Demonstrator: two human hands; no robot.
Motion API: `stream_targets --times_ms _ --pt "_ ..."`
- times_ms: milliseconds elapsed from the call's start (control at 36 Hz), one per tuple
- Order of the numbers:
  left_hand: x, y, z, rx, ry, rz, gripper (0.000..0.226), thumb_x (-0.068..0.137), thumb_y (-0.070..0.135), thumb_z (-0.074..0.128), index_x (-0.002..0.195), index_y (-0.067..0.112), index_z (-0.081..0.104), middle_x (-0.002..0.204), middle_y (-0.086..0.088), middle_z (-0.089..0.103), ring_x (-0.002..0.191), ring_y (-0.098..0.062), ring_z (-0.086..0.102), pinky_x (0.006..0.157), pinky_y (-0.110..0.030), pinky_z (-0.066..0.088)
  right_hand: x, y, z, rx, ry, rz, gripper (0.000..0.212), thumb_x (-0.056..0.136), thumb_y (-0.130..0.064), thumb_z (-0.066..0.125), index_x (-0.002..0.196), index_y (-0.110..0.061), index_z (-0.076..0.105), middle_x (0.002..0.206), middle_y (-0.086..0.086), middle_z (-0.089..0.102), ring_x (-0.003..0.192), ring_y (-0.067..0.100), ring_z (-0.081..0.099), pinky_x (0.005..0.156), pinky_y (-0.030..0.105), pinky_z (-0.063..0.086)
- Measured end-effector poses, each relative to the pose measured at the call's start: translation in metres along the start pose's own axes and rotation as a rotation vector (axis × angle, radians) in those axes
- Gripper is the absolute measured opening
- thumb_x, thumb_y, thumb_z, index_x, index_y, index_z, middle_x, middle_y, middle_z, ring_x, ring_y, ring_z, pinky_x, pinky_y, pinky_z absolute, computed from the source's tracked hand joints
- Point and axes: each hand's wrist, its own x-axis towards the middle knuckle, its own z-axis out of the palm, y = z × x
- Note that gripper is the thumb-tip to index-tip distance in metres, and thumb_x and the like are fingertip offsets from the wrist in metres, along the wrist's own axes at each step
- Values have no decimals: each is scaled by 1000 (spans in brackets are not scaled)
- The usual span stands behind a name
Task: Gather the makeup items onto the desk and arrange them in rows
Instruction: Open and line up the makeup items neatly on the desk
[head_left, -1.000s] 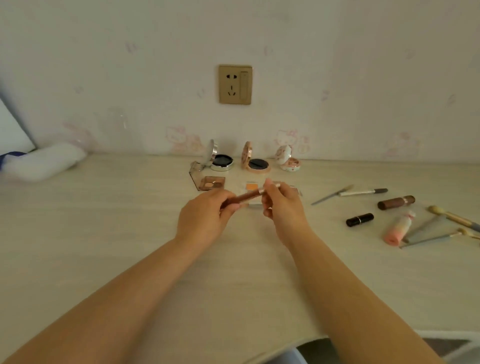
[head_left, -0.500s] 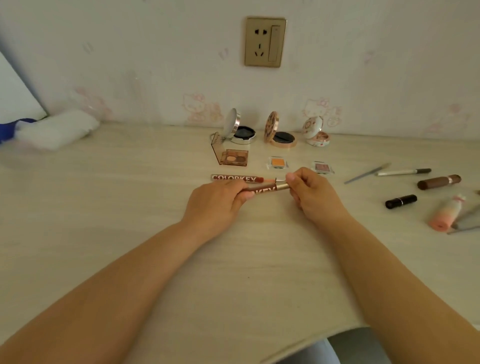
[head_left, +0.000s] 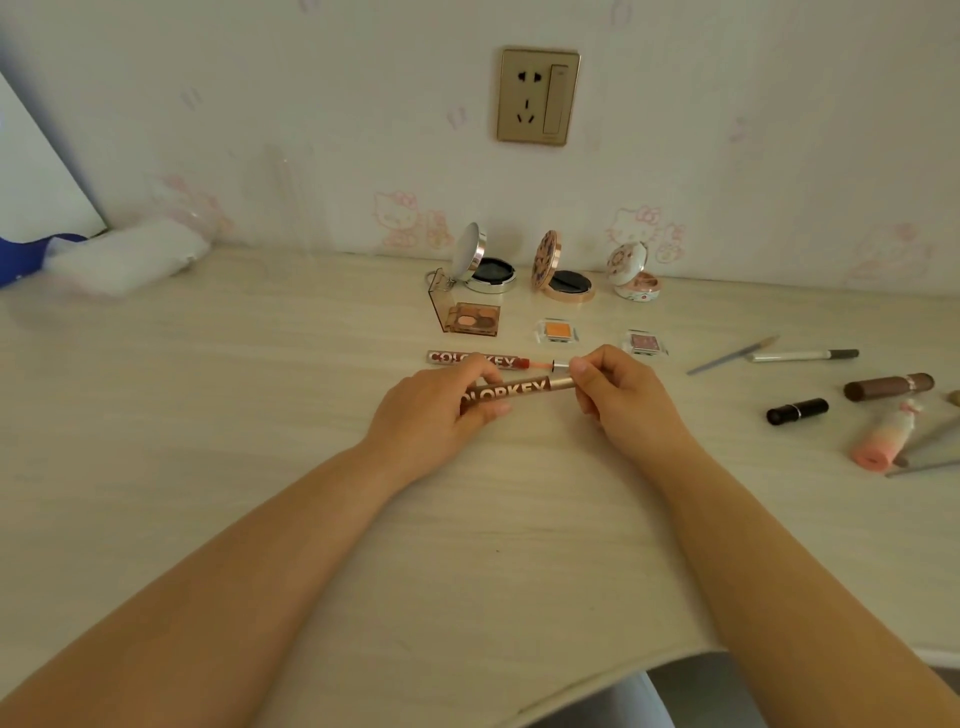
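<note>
Above the pale woodgrain desk (head_left: 260, 415), both hands' fingers (head_left: 584, 371) grip a slim glossy brown tube (head_left: 519, 391).

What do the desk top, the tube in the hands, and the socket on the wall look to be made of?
Desk top: pale wood or wood-look laminate, matte, with faint grain lines.
Tube: probably clear plastic over brown filling, glossy, with printed white letters and a metallic-looking cap end.
Socket: likely plastic with a brushed gold finish; real metal cannot be ruled out.

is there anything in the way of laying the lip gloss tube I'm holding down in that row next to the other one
Nothing visible blocks it. The brown tube, gripped by left hand and right hand, sits just in front of the red tube; the desk beneath is bare.
</note>
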Motion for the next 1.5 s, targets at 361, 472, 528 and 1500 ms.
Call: stream_targets --times_ms 361,472,528,1500 --pt "0 -2 -3 19 113 10 21 88 38 55 100 23 63 91 10 55 82 -8 48 63 -27 38 0 0 3 -113 -123 -80 25 96 -28 46 74 -27 58 60 -14 60 51 -3 45 57 16 35" --pt "0 -3 -2 27 103 -2 19 88 38 56 99 24 63 89 13 52 83 -7 45 64 -27 35 0 1 2 -176 -141 -93 22 91 -14 56 79 -32 54 73 -13 57 64 1 46 58 4 35" --pt "1 -4 -1 21 101 -13 19 88 38 56 99 24 63 90 13 54 84 -7 45 65 -27 36 0 3 1 -176 -135 -98 23 89 -10 58 84 -31 52 81 -10 53 70 2 46 61 0 35" --pt "2 -10 -3 6 92 -92 27 86 43 56 105 28 67 100 9 62 94 -11 49 73 -31 40 0 6 3 -407 -84 -141 16 92 -27 54 107 -21 59 92 -7 51 73 4 44 63 16 30"
